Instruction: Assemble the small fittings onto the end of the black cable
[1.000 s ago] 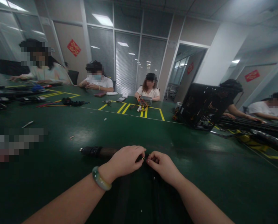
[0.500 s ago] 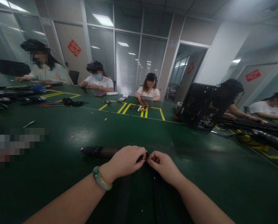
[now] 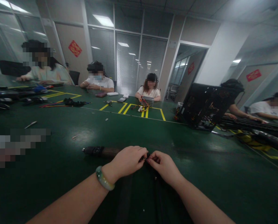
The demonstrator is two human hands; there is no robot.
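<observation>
A dark cylindrical tube (image 3: 108, 152) with ridged black collars and a silver tip lies on the green table (image 3: 66, 183), its tip pointing left. My left hand (image 3: 130, 160), above a jade-coloured bangle (image 3: 104, 179), is curled over the tube's right end, which it hides. A tiny brass-coloured part (image 3: 144, 159) glints at its fingertips. My right hand (image 3: 163, 165) is closed in a pinch right beside that part; what it grips is too small to make out. Between my forearms runs a long dark strip (image 3: 157, 199), dim against the table.
Far left lie black cables and gear (image 3: 13, 96) and a bundle of coloured wires (image 3: 71, 102). A thin pale stick (image 3: 31, 124) lies nearer. A black computer case (image 3: 201, 105) stands back right. Several people sit around the table, one with a grey power supply (image 3: 148, 100).
Both hands stay together at the small brass part, with only slight finger movement. My left forearm and the tube sit slightly further right in view.
</observation>
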